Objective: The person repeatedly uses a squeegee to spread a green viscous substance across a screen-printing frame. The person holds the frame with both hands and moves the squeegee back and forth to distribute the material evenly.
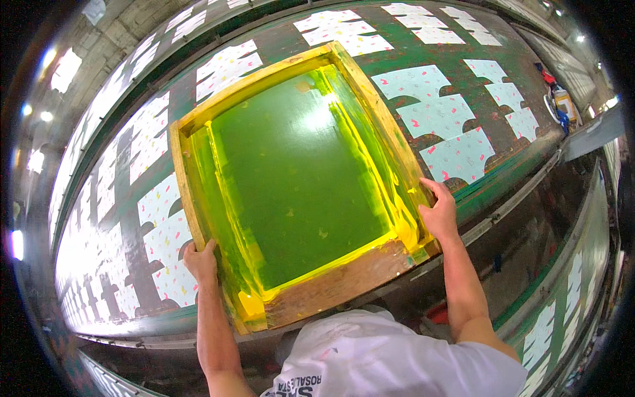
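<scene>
A large wooden-framed screen (297,178) with a green mesh and thick yellow ink along its sides fills the middle of the head view, tilted over a long printing table. My left hand (202,261) grips the lower left side of the frame. My right hand (438,208) grips the right side of the frame near its lower corner. Beyond the frame, pale cut fabric pieces (440,126) with small pink marks lie in rows on the green, dark-stained table (489,169).
The table's metal edge rail (496,210) runs below the screen. More rows of pieces lie at left and back. A parallel table (575,251) stands at lower right, across a gap. Small red, blue and yellow items (561,106) sit at the table's right end.
</scene>
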Demonstrator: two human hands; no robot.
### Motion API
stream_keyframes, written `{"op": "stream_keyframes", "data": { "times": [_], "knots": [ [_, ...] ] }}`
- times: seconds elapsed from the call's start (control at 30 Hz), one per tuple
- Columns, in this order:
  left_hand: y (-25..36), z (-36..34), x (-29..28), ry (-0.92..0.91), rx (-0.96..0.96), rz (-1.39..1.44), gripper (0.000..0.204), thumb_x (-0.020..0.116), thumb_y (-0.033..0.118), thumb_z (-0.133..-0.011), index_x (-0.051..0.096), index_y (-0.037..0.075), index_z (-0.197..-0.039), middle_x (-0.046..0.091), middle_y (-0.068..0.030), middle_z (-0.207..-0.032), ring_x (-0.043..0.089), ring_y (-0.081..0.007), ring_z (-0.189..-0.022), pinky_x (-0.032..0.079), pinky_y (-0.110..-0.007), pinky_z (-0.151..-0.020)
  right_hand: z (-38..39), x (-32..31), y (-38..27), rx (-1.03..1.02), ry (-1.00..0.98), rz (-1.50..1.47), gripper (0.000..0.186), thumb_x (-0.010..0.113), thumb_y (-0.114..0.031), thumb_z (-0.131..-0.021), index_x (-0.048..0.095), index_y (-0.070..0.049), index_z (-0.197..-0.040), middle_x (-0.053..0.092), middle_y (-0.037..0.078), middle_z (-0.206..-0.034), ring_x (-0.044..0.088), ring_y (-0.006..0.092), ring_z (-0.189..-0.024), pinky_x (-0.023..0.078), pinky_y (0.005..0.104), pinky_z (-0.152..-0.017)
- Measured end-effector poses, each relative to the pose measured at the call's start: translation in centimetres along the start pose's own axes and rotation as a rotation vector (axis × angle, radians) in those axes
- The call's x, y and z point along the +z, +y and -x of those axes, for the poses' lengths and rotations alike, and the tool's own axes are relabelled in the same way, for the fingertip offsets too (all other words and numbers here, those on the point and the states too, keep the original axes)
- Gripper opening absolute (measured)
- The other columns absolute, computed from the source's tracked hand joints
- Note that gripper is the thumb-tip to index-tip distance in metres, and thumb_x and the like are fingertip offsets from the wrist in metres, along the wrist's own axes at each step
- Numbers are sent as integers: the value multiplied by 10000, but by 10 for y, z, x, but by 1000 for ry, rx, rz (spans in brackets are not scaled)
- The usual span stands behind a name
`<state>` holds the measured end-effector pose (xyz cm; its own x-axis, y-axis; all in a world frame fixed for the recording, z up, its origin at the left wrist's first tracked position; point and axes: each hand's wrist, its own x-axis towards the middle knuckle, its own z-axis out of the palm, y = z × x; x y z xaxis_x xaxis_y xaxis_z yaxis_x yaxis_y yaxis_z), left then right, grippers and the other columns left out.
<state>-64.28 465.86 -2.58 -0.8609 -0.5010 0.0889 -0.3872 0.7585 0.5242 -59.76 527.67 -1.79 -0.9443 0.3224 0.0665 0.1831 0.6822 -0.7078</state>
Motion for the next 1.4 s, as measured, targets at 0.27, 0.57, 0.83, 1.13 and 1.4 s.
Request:
{"op": "stream_keyframes", "data": {
  "times": [0.27, 0.57, 0.83, 1.13, 1.4],
  "knots": [
    [4, -2, 4, -111, -82, -76, 395, 892, 264, -838, 821, -43, -1076, 817, -222, -1034, 776, -383, -974, 580, -486, -919, 22, -5, -34, -321, -83, 504, 668, 822, -122, -909, 614, -85, -1543, 569, 243, -1558, 569, 449, -1411, 476, 547, -1177],
    [14, -44, 0, -181, -55, 183, 449, 874, 264, -841, 781, -71, -1126, 828, -223, -1054, 799, -339, -937, 608, -445, -869, 122, 30, -122, -961, -705, 196, 446, 732, -234, -939, 728, -123, -1371, 713, 157, -1359, 698, 373, -1269, 565, 502, -1085],
    [-12, -64, 40, 30, 108, 267, 424, 773, 111, -816, 797, 3, -1226, 830, -159, -1017, 788, -301, -924, 604, -423, -873, 132, 60, -168, -950, -482, 294, 423, 678, -127, -925, 751, -110, -1341, 749, 121, -1225, 743, 327, -1109, 593, 463, -983],
    [-31, -77, 52, -120, -31, 330, 607, 820, 215, -827, 765, 76, -1414, 743, -190, -1323, 707, -384, -1259, 545, -476, -1105, 132, 68, -207, -703, -729, 460, 426, 677, -2, -866, 800, -142, -1250, 801, 134, -1177, 767, 350, -1104, 609, 490, -961],
    [-32, -79, 60, -115, -131, 455, 668, 882, 138, -796, 743, 24, -1439, 782, -169, -1310, 772, -309, -1154, 602, -396, -1032, 176, 77, -186, -766, -522, 399, 444, 696, -38, -863, 806, -149, -1279, 801, 90, -1205, 771, 316, -1121, 609, 465, -959]
  ]
}}
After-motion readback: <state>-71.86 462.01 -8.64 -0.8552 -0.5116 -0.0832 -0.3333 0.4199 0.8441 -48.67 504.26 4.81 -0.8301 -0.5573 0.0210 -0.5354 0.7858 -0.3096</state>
